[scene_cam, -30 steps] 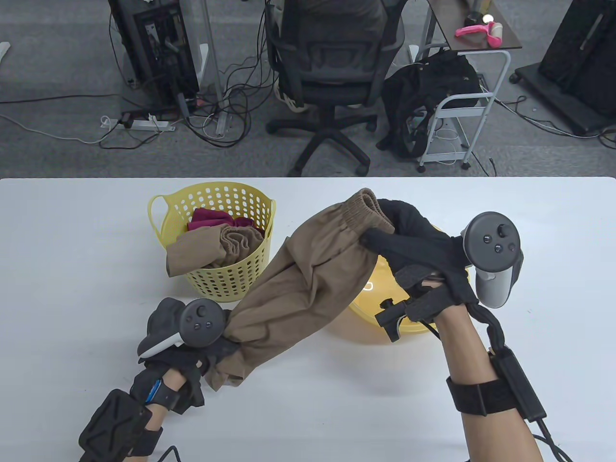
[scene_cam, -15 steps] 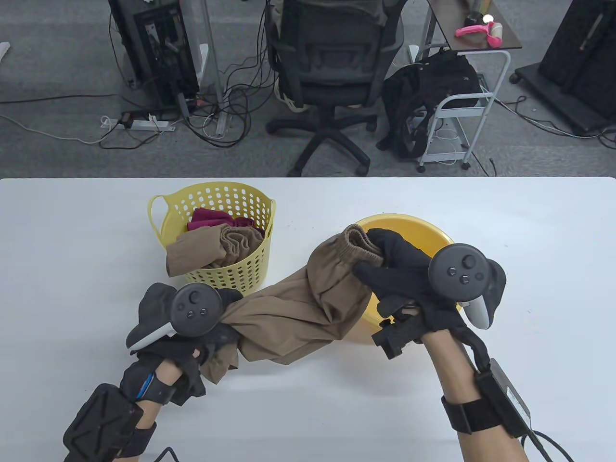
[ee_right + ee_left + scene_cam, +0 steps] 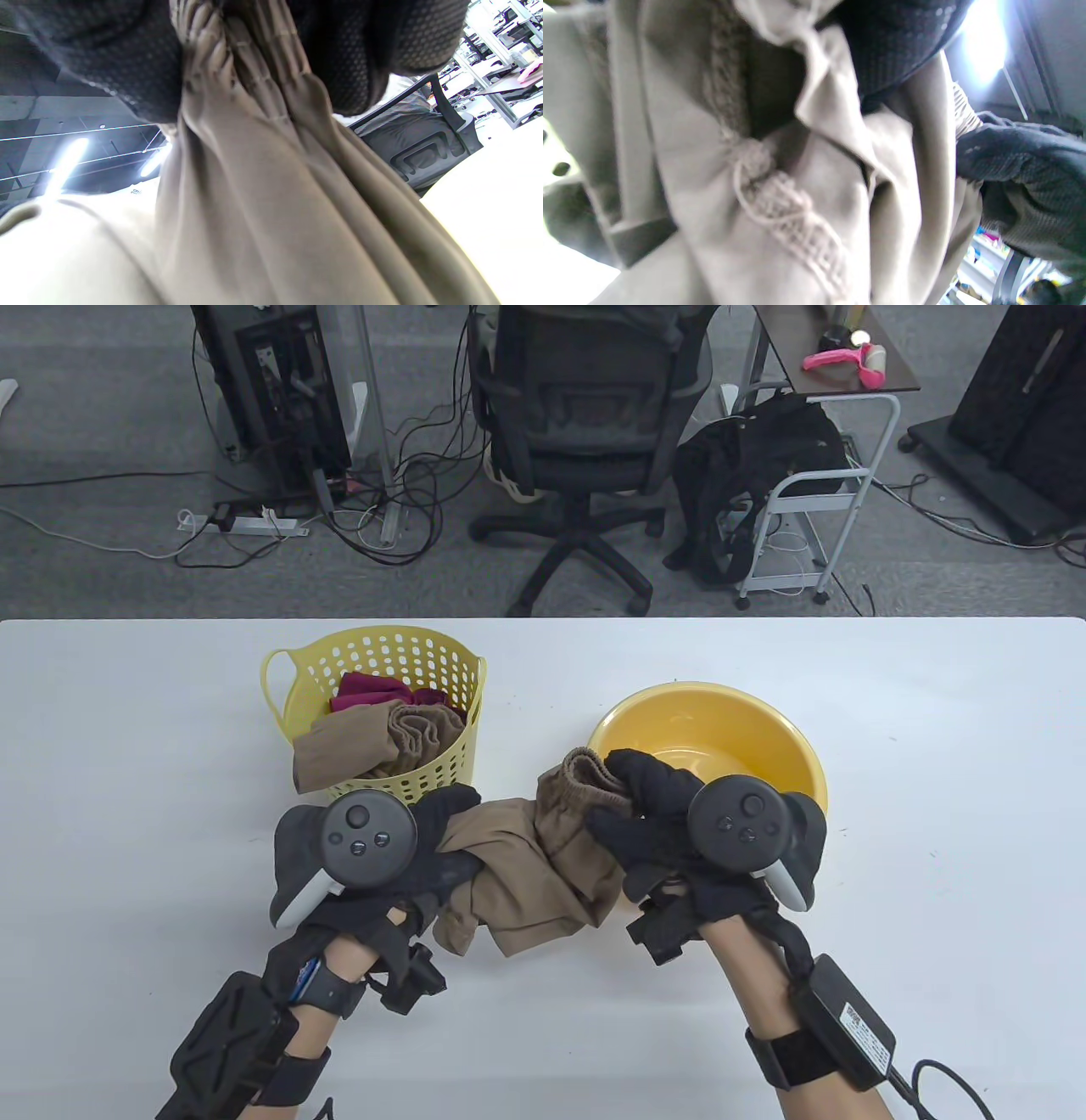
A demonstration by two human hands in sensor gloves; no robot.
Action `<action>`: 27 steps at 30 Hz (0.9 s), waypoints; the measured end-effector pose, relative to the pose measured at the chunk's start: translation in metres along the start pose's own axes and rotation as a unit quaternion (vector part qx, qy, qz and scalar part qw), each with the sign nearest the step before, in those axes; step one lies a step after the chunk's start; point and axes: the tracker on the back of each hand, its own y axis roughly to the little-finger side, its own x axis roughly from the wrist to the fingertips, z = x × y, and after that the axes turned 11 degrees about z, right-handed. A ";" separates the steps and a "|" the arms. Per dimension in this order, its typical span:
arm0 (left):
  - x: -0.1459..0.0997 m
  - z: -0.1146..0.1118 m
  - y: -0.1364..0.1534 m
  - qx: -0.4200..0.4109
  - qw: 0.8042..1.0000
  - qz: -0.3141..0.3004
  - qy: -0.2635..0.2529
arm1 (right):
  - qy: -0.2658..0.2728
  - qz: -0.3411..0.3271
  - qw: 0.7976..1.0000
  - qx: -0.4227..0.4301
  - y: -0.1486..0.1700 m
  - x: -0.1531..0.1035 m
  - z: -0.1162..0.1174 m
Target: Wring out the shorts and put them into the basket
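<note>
The tan shorts (image 3: 526, 865) hang bunched between my two hands, above the table's front middle. My left hand (image 3: 433, 848) grips the leg end; the fabric (image 3: 780, 203) fills the left wrist view. My right hand (image 3: 632, 814) grips the elastic waistband (image 3: 585, 776), seen close as gathered ribbing (image 3: 237, 63) in the right wrist view. The yellow perforated basket (image 3: 441, 789) stands just beyond my left hand, holding tan and maroon clothes.
A yellow basin (image 3: 764, 721) sits on the white table (image 3: 933, 814) right behind my right hand. An office chair (image 3: 585, 432), cables and a small cart (image 3: 814, 500) stand on the floor past the table's far edge.
Both hands came together near the front middle. The right hand dropped and drew back from above the basin, and the stretched shorts are now bunched into a short bundle.
</note>
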 end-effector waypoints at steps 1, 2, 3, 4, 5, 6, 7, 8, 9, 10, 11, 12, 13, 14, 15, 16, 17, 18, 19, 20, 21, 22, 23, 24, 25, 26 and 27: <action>0.000 -0.002 0.000 -0.008 1.000 0.006 -0.005 | -0.001 -0.001 1.000 0.000 -0.001 0.000 0.002; 0.000 -0.004 0.000 -0.019 1.000 0.008 -0.013 | -0.004 -0.001 1.000 -0.001 -0.002 0.000 0.004; 0.000 -0.005 0.001 -0.026 0.999 0.010 -0.016 | -0.005 -0.002 1.000 -0.002 -0.003 0.000 0.006; 0.000 -0.007 0.001 -0.036 0.999 0.009 -0.015 | -0.007 -0.001 1.000 -0.002 -0.004 0.000 0.008; 0.000 -0.009 0.001 -0.046 0.999 0.011 -0.015 | -0.008 -0.002 1.000 -0.002 -0.005 0.000 0.010; 0.000 -0.011 0.001 -0.057 0.998 0.012 -0.017 | -0.010 -0.002 1.000 -0.003 -0.006 0.000 0.012; 0.000 -0.012 0.002 -0.067 0.998 0.013 -0.014 | -0.012 -0.003 1.000 -0.004 -0.007 -0.001 0.014; 0.000 -0.014 0.002 -0.073 0.997 0.014 -0.012 | -0.013 -0.003 1.000 -0.004 -0.007 -0.001 0.015; 0.000 -0.016 0.002 -0.081 0.997 0.015 -0.007 | -0.015 -0.002 1.000 -0.004 -0.008 -0.001 0.017; 0.000 -0.017 0.003 -0.084 0.996 0.015 -0.006 | -0.015 -0.002 1.000 -0.005 -0.008 -0.001 0.018; 0.000 -0.019 0.003 -0.092 0.996 0.015 -0.004 | -0.015 -0.003 1.000 -0.004 -0.009 -0.001 0.020; 0.000 -0.021 0.004 -0.102 0.995 0.016 -0.004 | -0.017 0.000 1.000 -0.003 -0.009 -0.002 0.022; 0.000 -0.023 0.004 -0.109 0.994 0.014 -0.001 | -0.017 0.001 1.000 -0.002 -0.010 -0.002 0.023; 0.001 -0.025 0.004 -0.120 0.993 0.008 0.008 | -0.019 0.000 1.000 -0.001 -0.010 -0.002 0.025; 0.000 -0.027 0.004 -0.133 0.991 0.006 0.011 | -0.020 0.001 1.000 -0.001 -0.010 -0.002 0.026; 0.000 -0.028 0.005 -0.146 0.989 0.005 0.014 | -0.020 0.002 1.000 -0.002 -0.011 -0.002 0.028; 0.000 -0.030 0.005 -0.154 0.988 0.001 0.020 | -0.020 0.003 1.000 -0.002 -0.011 -0.003 0.029; 0.000 -0.032 0.005 -0.160 0.987 -0.002 0.024 | -0.021 0.002 1.000 -0.002 -0.011 -0.003 0.029; 0.000 -0.034 0.005 -0.170 0.985 -0.006 0.027 | -0.021 0.004 1.000 -0.002 -0.011 -0.003 0.030; 0.000 -0.035 0.005 -0.177 0.984 -0.009 0.029 | -0.021 0.005 1.000 0.000 -0.011 -0.003 0.031; -0.001 -0.038 0.005 -0.190 0.981 -0.017 0.039 | -0.022 0.007 1.000 0.004 -0.011 -0.003 0.031; -0.001 -0.039 0.004 -0.199 0.979 -0.023 0.046 | -0.024 0.008 1.000 0.010 -0.012 -0.003 0.032; -0.001 -0.042 0.004 -0.212 0.975 -0.031 0.053 | -0.024 0.012 0.999 0.017 -0.012 -0.003 0.032; -0.001 -0.043 0.003 -0.219 0.973 -0.036 0.058 | -0.023 0.015 0.999 0.022 -0.012 -0.004 0.032; -0.002 -0.045 0.003 -0.226 0.971 -0.047 0.066 | -0.024 0.016 0.999 0.029 -0.011 -0.003 0.032; -0.002 -0.046 0.003 -0.231 0.969 -0.058 0.072 | -0.026 0.020 0.999 0.039 -0.011 -0.003 0.032; -0.002 -0.048 0.003 -0.234 0.967 -0.067 0.075 | -0.025 0.024 0.998 0.049 -0.010 -0.003 0.032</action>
